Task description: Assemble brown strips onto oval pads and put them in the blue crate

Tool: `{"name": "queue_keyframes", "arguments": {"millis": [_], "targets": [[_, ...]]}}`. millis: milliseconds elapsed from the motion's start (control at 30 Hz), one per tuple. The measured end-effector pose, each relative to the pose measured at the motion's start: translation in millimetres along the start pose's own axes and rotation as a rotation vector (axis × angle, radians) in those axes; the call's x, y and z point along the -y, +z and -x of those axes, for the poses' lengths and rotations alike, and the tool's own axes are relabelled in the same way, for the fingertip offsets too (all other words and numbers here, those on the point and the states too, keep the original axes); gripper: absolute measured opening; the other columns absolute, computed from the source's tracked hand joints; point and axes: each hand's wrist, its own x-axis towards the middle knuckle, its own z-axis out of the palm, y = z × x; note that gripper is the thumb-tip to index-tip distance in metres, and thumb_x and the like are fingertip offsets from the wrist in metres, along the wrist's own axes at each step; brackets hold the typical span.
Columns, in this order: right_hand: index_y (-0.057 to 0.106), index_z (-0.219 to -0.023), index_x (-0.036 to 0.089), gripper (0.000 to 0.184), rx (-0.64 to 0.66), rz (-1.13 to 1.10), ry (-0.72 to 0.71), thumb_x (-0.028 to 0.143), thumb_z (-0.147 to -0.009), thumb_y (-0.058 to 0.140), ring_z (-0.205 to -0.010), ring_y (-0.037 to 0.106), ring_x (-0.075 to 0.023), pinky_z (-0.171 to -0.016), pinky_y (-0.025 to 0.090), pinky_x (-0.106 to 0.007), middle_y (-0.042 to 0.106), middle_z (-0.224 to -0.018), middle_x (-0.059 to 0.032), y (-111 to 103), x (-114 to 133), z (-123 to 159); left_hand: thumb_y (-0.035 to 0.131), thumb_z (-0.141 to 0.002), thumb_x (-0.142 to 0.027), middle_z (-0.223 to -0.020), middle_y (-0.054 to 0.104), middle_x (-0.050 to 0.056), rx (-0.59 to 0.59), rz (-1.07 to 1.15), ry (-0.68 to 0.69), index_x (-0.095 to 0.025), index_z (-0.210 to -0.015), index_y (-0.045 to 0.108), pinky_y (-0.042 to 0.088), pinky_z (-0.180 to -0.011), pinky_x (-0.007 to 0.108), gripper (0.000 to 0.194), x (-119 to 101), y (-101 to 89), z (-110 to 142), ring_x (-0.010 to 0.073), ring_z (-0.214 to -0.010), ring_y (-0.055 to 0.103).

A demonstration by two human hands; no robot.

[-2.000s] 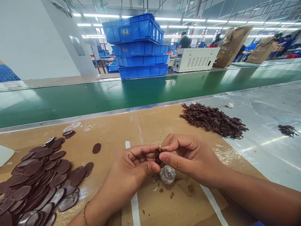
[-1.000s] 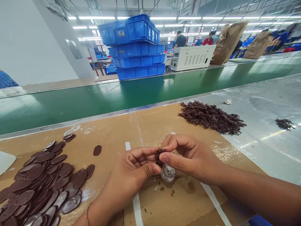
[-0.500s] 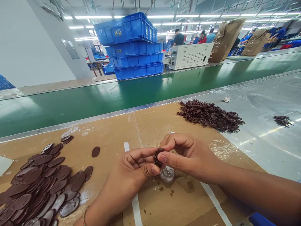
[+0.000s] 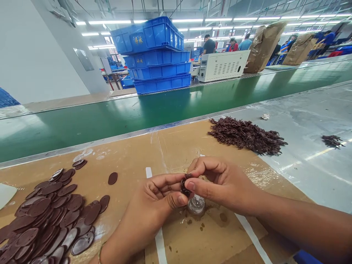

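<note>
Between both hands, above the cardboard, is a small dark brown oval disc (image 4: 184,186), partly covered by fingers. My left hand (image 4: 156,200) is closed, pinching the disc's left side between thumb and fingers. From the right, my right hand (image 4: 220,181) pinches a small dark brown piece at the disc's upper edge; its shape is mostly hidden. Just below the fingertips stands a small clear round jar (image 4: 196,205), with wet spots around it. A heap of brown oval discs (image 4: 52,216) lies to the left, and one single disc (image 4: 112,178) rests apart from it.
A pile of thin brown twig-like pieces (image 4: 246,135) lies at the right, with a smaller bunch (image 4: 332,140) farther right. Brown cardboard (image 4: 132,157) covers the table. Beyond it runs a green conveyor belt (image 4: 110,121), with stacked blue crates (image 4: 162,82) and a cream metal box (image 4: 224,66) behind.
Both hands keep their pinch on the disc, which has turned slightly so more of its dark face shows. The camera view has shifted a little; the heaps look unchanged.
</note>
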Motion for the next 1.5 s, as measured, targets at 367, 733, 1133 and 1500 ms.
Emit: {"name": "queue_keyframes", "arguments": {"millis": [367, 733, 1133, 1500], "targets": [[0.060, -0.072, 0.018, 0.023, 0.002, 0.004, -0.006, 0.035, -0.079, 0.073, -0.066, 0.053, -0.0115, -0.061, 0.043, -0.026, 0.064, -0.073, 0.0002, 0.2, -1.0, -2.2, 0.083, -0.071, -0.025, -0.086, 0.079, 0.003, 0.027, -0.009, -0.006, -0.025, -0.102, 0.077, 0.053, -0.077, 0.022, 0.031, -2.1, 0.7, -0.3, 0.0132, -0.077, 0.070], [0.061, -0.072, 0.018, 0.022, -0.001, 0.004, 0.008, 0.035, -0.078, 0.073, -0.067, 0.054, -0.0120, -0.062, 0.043, -0.026, 0.064, -0.073, -0.0004, 0.0, -0.7, -1.3, 0.084, -0.069, -0.025, -0.084, 0.079, 0.003, 0.023, 0.015, 0.008, -0.026, -0.101, 0.078, 0.053, -0.075, 0.019, 0.033, 0.9, -0.6, -1.3, 0.0123, -0.077, 0.070], [0.060, -0.072, 0.018, 0.021, 0.004, -0.003, 0.007, 0.034, -0.078, 0.074, -0.067, 0.053, -0.0119, -0.062, 0.042, -0.026, 0.064, -0.073, 0.0002, -0.6, -1.3, -1.5, 0.083, -0.071, -0.022, -0.085, 0.079, 0.003, 0.026, 0.018, 0.016, -0.027, -0.104, 0.076, 0.054, -0.074, 0.018, 0.035, 4.1, -2.7, -2.1, 0.0119, -0.077, 0.071], [0.060, -0.072, 0.018, 0.021, 0.007, -0.011, -0.004, 0.034, -0.079, 0.073, -0.066, 0.053, -0.0115, -0.062, 0.043, -0.026, 0.064, -0.073, 0.0003, -0.1, -2.4, -3.2, 0.085, -0.069, -0.022, -0.083, 0.079, 0.003, 0.028, 0.041, 0.022, -0.027, -0.102, 0.077, 0.054, -0.072, 0.017, 0.034, 1.7, -1.3, -2.6, 0.0107, -0.075, 0.071]]}}
